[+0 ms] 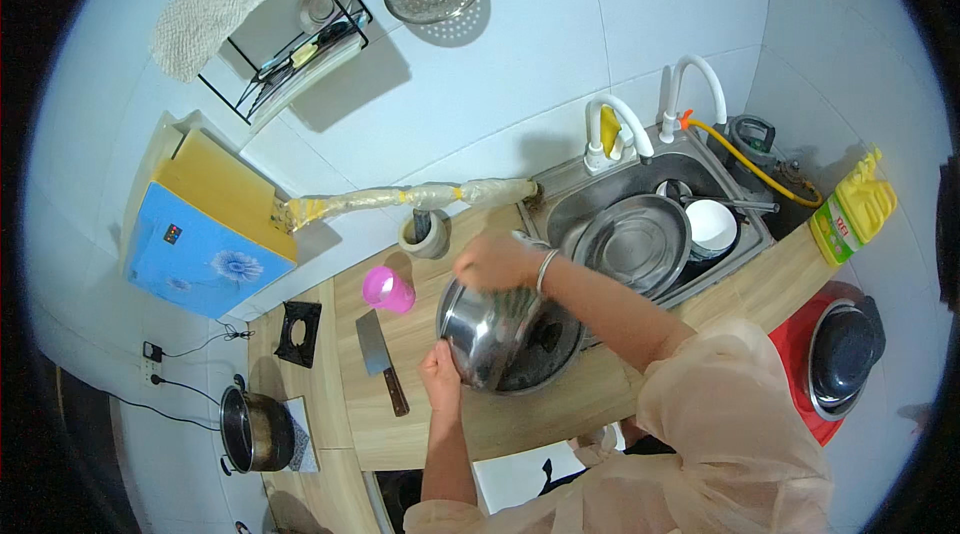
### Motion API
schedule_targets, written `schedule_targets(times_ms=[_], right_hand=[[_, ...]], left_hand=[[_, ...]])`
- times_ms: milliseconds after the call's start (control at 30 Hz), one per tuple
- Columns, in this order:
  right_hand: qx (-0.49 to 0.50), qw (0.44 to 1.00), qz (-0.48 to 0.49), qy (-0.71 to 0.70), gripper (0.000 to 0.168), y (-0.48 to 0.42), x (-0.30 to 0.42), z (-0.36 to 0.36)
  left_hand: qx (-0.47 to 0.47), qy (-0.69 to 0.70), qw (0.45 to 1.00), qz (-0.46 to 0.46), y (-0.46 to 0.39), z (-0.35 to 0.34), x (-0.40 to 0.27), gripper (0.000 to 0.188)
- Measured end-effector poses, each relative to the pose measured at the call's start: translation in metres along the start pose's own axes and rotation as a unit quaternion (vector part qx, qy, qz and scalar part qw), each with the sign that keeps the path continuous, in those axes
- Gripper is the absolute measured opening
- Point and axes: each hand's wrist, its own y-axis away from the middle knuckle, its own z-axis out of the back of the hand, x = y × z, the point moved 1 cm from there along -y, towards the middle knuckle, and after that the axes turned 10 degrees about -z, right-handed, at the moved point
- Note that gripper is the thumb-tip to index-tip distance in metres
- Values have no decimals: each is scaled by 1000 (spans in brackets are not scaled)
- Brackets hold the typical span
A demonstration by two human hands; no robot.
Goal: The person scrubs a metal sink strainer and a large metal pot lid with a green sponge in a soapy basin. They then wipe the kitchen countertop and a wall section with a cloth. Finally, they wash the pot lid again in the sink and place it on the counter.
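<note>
My left hand [441, 378] grips the near-left rim of a shiny stainless steel basin [480, 335]. The basin is tilted on the wooden counter, partly over a round dark pan or lid [551, 346]. Above the far side of the basin is my right hand [499, 262], blurred, with its fingers curled and a bracelet on the wrist. Whether it holds anything is hidden. Left of the basin lies a cleaver [382, 363] with a brown handle. A pink plastic cup [388, 289] stands beyond the cleaver.
A double sink [559, 181] at the right holds a large metal basin [634, 245] and a white bowl [711, 225]. A stone mortar [423, 235] stands by the wall. Further left are a black stand [298, 334] and a cooking pot [255, 429]. A yellow detergent jug [853, 208] stands right.
</note>
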Motion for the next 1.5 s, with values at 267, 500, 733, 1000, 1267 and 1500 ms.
schedule_targets(times_ms=[267, 500, 733, 1000, 1267, 1500], right_hand=[[-91, 992, -16, -91, 23, -1, -56, 1], [-64, 997, 16, -28, 24, -4, 26, -13], [-155, 929, -225, -250, 31, -2, -26, -15], [-350, 932, -93, -10, 28, 26, 61, -48], [-279, 935, -214, -50, 36, 10, 36, -48], [-165, 801, -537, -207, 45, -5, -33, -43]], left_hand=[[81, -102, 992, 1, 11, 7, -13, 37], [27, -187, 982, -15, -25, -33, -58, 39], [25, -67, 995, 77, -24, -9, -46, 39], [39, -40, 990, 125, -62, -19, -56, 27], [1, -85, 989, 121, -69, -4, -39, 37], [-68, -51, 983, 164, -73, -6, -41, 45]])
